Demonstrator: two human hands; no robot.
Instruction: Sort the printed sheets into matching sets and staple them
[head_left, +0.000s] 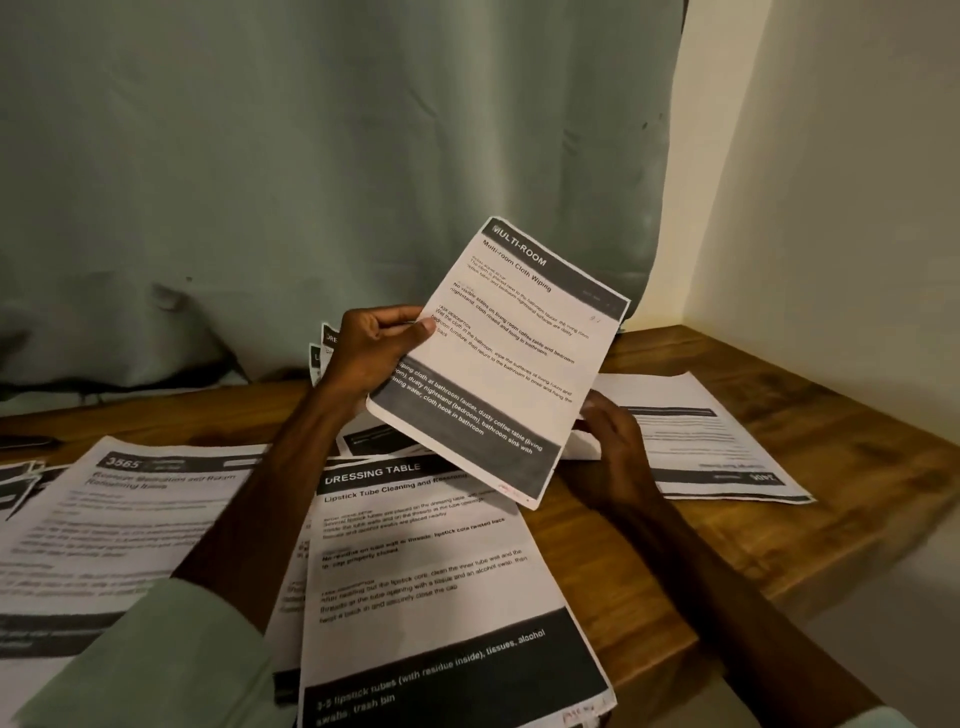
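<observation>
Snugly, left fingers (396, 315) around MULTI-ROOM sheet (511, 358)

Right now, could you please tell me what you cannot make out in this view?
Head view:
Right hand: fingertips hidden behind the MULTI-ROOM sheet in the left hand; grip unclear.
Far sheets: headers mostly covered by the left hand.
3565 sheet: body text blurred.
Dark object, left edge: too dim to name.

Head-worn view, forward-down (close, wide-angle)
</observation>
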